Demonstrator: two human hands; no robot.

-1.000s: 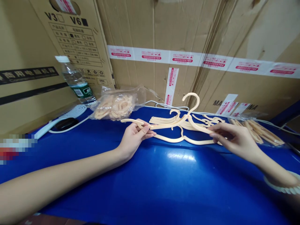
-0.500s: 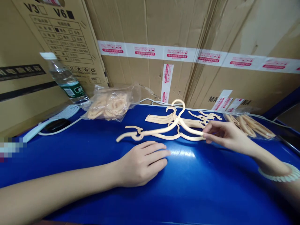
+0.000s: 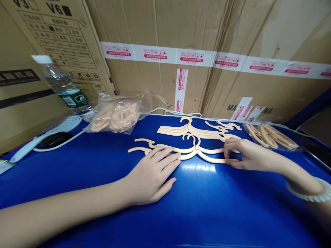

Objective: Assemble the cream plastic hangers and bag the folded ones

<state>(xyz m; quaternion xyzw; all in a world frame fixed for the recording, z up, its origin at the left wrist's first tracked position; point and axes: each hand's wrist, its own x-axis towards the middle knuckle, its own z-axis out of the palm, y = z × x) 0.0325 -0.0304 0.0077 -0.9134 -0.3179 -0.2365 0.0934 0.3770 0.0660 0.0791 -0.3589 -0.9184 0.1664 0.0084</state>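
A cream-coloured clothes hanger lies flat on the blue table, nearest to me. My left hand rests over its left arm with the fingers stretched out, hiding part of it. At the other end, my right hand pinches the right arm between thumb and fingers. Just behind, and partly overlapped, is a second matching hanger. A stack of hangers sits farther back, with loose hooked hanger pieces to its right.
Plastic bags of hanger parts lie at the back left and right. A water bottle, a pale blue brush-like tool and a black object are on the left. Cardboard boxes wall the back; a white cable runs along them.
The front hanger has gone from raised and tilted to flat on the table. My left hand has moved onto its left arm, and my right hand has lowered with it.
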